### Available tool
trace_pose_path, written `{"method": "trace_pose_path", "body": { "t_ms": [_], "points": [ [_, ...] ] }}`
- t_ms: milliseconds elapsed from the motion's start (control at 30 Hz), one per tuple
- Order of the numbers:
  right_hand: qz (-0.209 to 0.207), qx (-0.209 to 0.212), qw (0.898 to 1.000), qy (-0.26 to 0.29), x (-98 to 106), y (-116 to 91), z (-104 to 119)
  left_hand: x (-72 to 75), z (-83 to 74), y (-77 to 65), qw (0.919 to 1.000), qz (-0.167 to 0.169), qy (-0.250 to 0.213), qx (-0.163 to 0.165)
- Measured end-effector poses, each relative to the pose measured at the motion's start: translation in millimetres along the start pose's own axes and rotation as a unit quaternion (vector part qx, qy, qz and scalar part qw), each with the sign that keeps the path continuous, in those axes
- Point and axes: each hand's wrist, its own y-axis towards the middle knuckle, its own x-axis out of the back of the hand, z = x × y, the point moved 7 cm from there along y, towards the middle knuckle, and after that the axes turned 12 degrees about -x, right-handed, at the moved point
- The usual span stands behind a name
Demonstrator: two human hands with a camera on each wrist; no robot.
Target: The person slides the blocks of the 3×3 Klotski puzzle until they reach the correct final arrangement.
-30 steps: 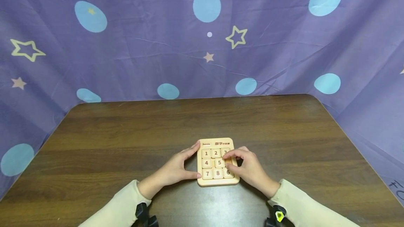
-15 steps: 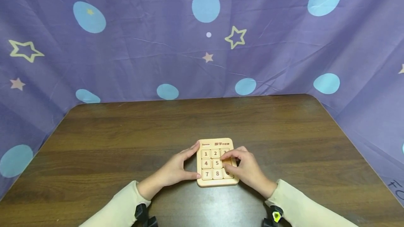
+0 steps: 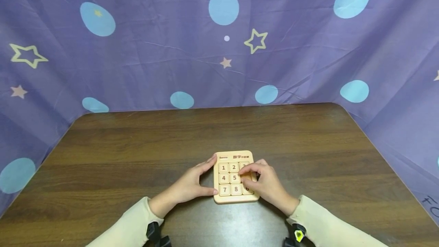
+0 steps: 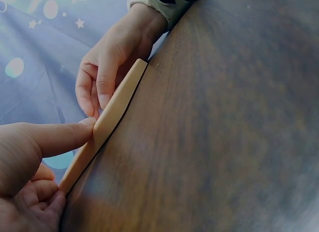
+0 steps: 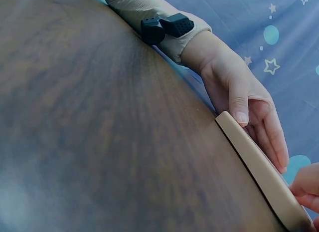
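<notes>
A wooden sliding number puzzle [image 3: 236, 199] lies flat on the table in the head view. My left hand [image 3: 186, 186] holds it by the left side, index finger at the upper corner and thumb at the lower one. My right hand [image 3: 267, 184] is over the puzzle's right half, its index fingertip and thumb apart at the right edge of the 5 tile [image 3: 234, 178]. Beneath the right hand's fingers, the 3 and 6 tiles are partly hidden. Tiles 1, 2, 4, 7 and 8 show plainly. In the left wrist view, the left thumb [image 4: 65, 137] presses the puzzle's side.
The brown wood-grain table [image 3: 154, 136] spreads around the puzzle. Behind it hangs a purple cloth [image 3: 154, 68] with stars and blue ovals. Black devices are strapped at both sleeve cuffs, one being the right wrist device [image 3: 295, 235].
The 5 tile has slid left until it sits beside the 4, and the right fingertips have moved slightly left with it. The left hand stays on the puzzle's side.
</notes>
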Motion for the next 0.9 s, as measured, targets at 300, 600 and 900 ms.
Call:
{"method": "trace_pose_path", "body": {
  "t_ms": [300,600,900],
  "points": [
    [0.01,-0.004,1.0,0.011,-1,-1,1,2.0,0.8,-1.8,1.0,-0.003,-0.004,-0.002],
    [0.033,0.013,0.999,0.003,6,-8,0,1.6,0.2,-3.2,1.0,-0.004,0.007,-0.005],
    [0.067,0.053,0.996,-0.007,12,-20,-3,-0.6,-0.4,-0.9,1.0,0.0,-0.001,-0.004]
  ]
}}
